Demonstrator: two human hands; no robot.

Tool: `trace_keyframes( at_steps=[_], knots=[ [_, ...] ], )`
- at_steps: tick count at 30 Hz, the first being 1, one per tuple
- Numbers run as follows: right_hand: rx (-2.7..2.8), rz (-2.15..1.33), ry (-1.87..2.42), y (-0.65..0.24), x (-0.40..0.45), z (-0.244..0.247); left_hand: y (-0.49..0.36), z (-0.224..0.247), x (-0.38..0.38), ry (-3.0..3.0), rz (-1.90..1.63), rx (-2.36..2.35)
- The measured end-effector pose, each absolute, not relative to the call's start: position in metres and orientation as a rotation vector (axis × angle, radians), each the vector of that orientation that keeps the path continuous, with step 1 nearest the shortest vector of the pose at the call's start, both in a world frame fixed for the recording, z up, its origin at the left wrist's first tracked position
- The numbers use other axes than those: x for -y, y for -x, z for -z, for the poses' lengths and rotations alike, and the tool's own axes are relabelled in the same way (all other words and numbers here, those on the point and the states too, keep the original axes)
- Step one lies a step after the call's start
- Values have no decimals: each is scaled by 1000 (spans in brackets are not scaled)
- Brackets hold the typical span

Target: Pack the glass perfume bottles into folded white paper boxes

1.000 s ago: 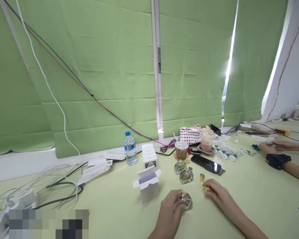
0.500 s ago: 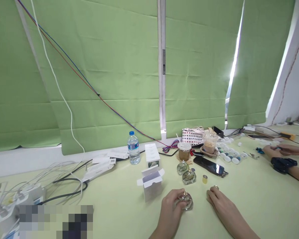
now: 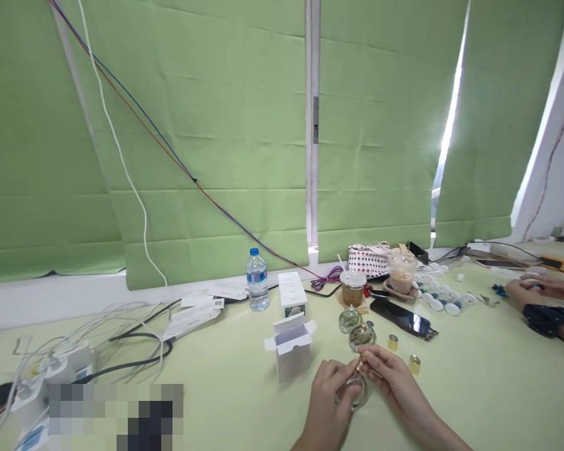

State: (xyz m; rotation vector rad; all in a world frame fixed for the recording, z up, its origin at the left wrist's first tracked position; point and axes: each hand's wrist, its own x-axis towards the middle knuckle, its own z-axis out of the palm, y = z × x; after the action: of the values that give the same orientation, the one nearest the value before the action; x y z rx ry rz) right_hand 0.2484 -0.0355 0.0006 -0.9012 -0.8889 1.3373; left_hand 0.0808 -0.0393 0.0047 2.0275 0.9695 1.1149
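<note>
My left hand [image 3: 333, 394] is wrapped round a rounded clear glass perfume bottle [image 3: 360, 398], low over the table's near side. At its neck, the fingertips of my right hand [image 3: 395, 385] pinch a small gold-coloured top [image 3: 360, 363]; whether this is loose or fixed to the neck I cannot tell. Just beyond my hands, a second glass bottle [image 3: 361, 338] and a third glass bottle [image 3: 350, 319] stand close together. To the right are a gold cap [image 3: 393, 342] and a nearer gold cap [image 3: 414, 364].
An opened white box [image 3: 293, 358] stands left of my hands, with white boxes [image 3: 292, 293] and a water bottle [image 3: 257, 282] behind. Drink cups [image 3: 353, 289], a phone [image 3: 402, 318] and capped clear vials [image 3: 444, 297] lie beyond. Another person's hands [image 3: 529, 291] work at far right.
My right hand has moved left from the table to the neck of the bottle in my left hand. A second gold cap now shows where it was. The view has shifted slightly.
</note>
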Motion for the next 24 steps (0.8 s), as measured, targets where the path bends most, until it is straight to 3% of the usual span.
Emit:
trace_keyframes(
  at_steps=[9,24],
  knots=[
    [786,-1447,795,-243,36,9,-82,-3,38,-2060,-1107,-956],
    [893,-1225,950,-238,43,6,-83,-7,43,-2054,-1071,-950]
  ],
)
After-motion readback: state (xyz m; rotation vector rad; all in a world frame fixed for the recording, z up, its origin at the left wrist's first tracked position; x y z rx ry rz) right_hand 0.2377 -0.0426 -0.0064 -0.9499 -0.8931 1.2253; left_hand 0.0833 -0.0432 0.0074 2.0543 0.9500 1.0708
